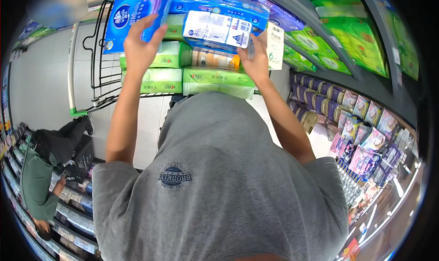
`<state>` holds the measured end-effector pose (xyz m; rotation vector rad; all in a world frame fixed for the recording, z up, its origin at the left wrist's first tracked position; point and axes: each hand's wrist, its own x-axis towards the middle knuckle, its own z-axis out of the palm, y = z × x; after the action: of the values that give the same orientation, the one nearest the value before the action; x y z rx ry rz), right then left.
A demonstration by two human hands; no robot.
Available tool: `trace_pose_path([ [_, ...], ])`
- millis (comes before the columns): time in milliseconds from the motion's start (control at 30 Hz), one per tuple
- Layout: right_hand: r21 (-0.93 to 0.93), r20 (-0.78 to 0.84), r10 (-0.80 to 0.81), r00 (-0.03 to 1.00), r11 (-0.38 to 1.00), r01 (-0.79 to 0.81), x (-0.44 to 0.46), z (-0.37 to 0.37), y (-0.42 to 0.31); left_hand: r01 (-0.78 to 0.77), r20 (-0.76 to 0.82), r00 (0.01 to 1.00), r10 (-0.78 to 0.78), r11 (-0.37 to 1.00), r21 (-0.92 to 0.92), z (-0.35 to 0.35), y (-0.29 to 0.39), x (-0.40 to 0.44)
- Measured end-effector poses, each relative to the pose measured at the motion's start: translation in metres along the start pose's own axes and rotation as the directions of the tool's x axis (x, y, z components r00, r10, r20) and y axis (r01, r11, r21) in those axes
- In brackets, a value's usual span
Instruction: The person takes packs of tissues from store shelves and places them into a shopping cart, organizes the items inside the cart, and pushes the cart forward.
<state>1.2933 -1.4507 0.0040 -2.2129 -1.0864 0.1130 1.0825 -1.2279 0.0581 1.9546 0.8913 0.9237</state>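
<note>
My left hand (141, 48) is at the lower right edge of a blue tissue pack (121, 21) with a purple flower, fingers and thumb pressed on it. My right hand (257, 62) grips the right end of another blue tissue pack (218, 28), whose white printed labels face up. Under and in front of them are green tissue packs (160, 80) and an orange-and-white pack (215, 59), stacked in a black wire cart (101, 69). Beside my right hand stands a cream pack (275, 46) marked "Face". The undersides of both held packs are hidden.
On the right, shelves hold green packs (350, 37), with purple packs (315, 89) and pink packs (366, 146) lower down. A person in a green top (36, 183) is at the left, beside a dark basket (80, 160). A white post (72, 73) with a green foot stands near the cart.
</note>
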Motion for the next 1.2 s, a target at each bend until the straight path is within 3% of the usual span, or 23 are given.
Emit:
trace_pose_path([
  [33, 0.042, 0.037, 0.076, 0.996, 0.996, -0.078, -0.002, 0.001, -0.001, 0.142, 0.136, 0.986, -0.099, 0.921, -0.363, -0.004, 0.027, 0.010],
  [67, 0.037, 0.028, 0.085, 0.996, 0.996, -0.086, -0.003, 0.001, -0.001, 0.179, 0.261, 0.964, -0.048, 0.843, -0.506, -0.017, 0.061, 0.019],
  [100, 0.044, 0.056, 0.090, 0.994, 0.995, -0.093, -0.004, 0.001, 0.000, 0.095, 0.346, 0.904, 0.252, 0.669, -0.738, -0.026, 0.067, 0.029],
  [133, 0.051, 0.086, 0.097, 0.992, 0.994, -0.101, -0.006, 0.001, 0.001, 0.133, 0.352, 0.789, 0.504, 0.418, -0.899, -0.035, 0.092, 0.038],
  [167, 0.058, 0.117, 0.104, 0.988, 0.992, -0.111, -0.008, 0.000, 0.003, 0.365, 0.416, 0.697, 0.584, 0.211, -0.907, -0.046, 0.122, 0.041],
  [200, 0.032, 0.116, 0.085, 0.990, 0.995, -0.090, -0.009, -0.002, 0.004, 0.289, 0.331, 0.701, 0.632, 0.173, -0.942, -0.051, 0.152, 0.043],
  [267, 0.026, 0.123, 0.117, 0.986, 0.992, -0.121, -0.010, -0.005, 0.006, 0.588, 0.478, 0.426, 0.768, 0.167, -0.792, -0.084, 0.170, 0.062],
  [367, 0.024, 0.122, 0.139, 0.983, 0.989, -0.143, -0.012, -0.010, 0.005, 0.658, 0.397, 0.277, 0.875, 0.128, -0.742, -0.094, 0.185, 0.061],
  [500, 0.063, 0.094, 0.107, 0.990, 0.992, -0.114, -0.016, -0.012, 0.005, 0.685, 0.289, 0.266, 0.920, 0.031, -0.728, -0.097, 0.203, 0.050],
  [633, 0.071, 0.145, 0.184, 0.972, 0.978, -0.196, -0.021, -0.015, 0.000, 0.674, 0.223, 0.280, 0.934, -0.026, -0.738, -0.098, 0.216, 0.050],
  [767, 0.076, 0.108, 0.085, 0.991, 0.993, -0.093, -0.027, -0.003, 0.018, 0.630, 0.149, 0.303, 0.941, -0.080, -0.772, -0.095, 0.235, 0.060],
  [900, 0.084, 0.143, 0.166, 0.976, 0.980, -0.179, -0.024, -0.007, 0.014, 0.577, 0.081, 0.325, 0.942, -0.130, -0.807, -0.095, 0.259, 0.068],
  [1033, 0.061, 0.060, 0.094, 0.994, 0.993, -0.098, -0.022, -0.010, 0.015, 0.541, 0.024, 0.333, 0.943, -0.170, -0.823, -0.097, 0.279, 0.071],
  [1200, 0.099, 0.103, 0.186, 0.977, 0.976, -0.196, -0.026, -0.013, 0.016, 0.540, -0.015, 0.349, 0.937, -0.214, -0.814, -0.096, 0.293, 0.071],
])
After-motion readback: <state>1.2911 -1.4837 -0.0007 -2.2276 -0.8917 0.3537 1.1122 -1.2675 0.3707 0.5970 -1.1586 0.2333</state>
